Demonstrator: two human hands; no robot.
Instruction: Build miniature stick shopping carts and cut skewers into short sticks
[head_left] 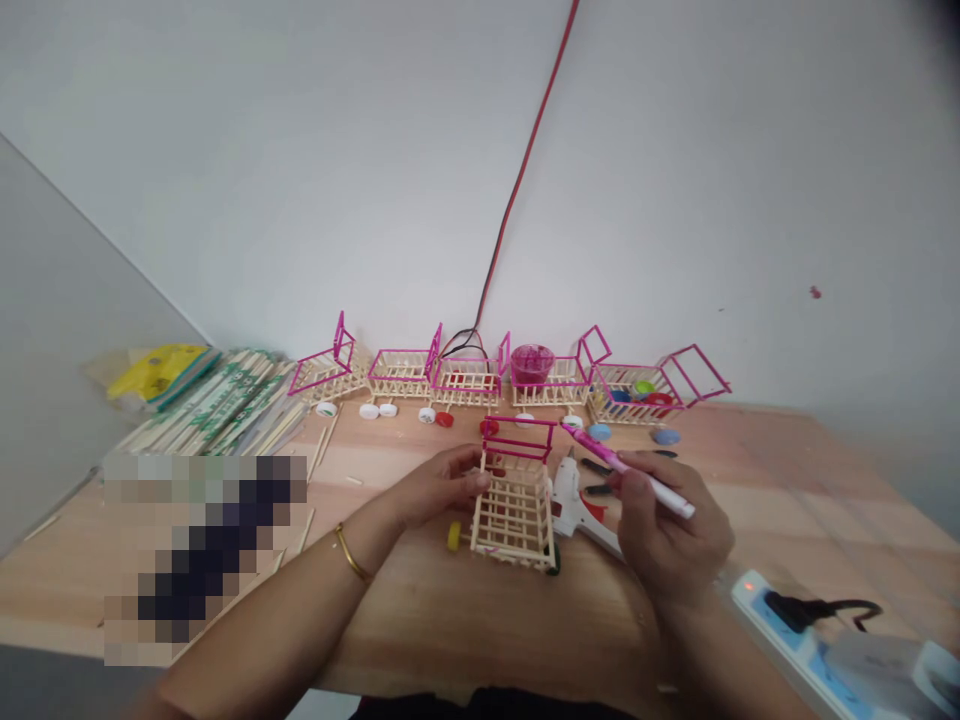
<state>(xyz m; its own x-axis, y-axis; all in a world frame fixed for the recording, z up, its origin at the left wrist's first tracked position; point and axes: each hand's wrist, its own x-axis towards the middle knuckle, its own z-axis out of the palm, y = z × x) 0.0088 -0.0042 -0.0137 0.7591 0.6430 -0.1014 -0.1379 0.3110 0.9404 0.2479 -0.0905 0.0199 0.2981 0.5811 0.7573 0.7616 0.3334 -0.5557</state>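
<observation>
In my left hand [450, 485] is a small stick-built cart [514, 510], gripped at its left side with thumb and fingers. Its handle frame [519, 440] is magenta, while the basket is bare wood. A yellow wheel [454, 536] shows at the lower left and a dark green one [553, 558] at the lower right. My right hand [671, 525] is closed round a paintbrush [630, 472] with a white handle and a magenta-stained front. The brush's tip is close to the right end of the handle frame; whether they touch, I cannot tell.
Several similar carts [401, 372] line the wall, with a cup of magenta paint [532, 365] in one. A white glue gun [570, 500] lies by my right hand. Packs of sticks [225, 400] are at left, a power strip [795, 640] at lower right.
</observation>
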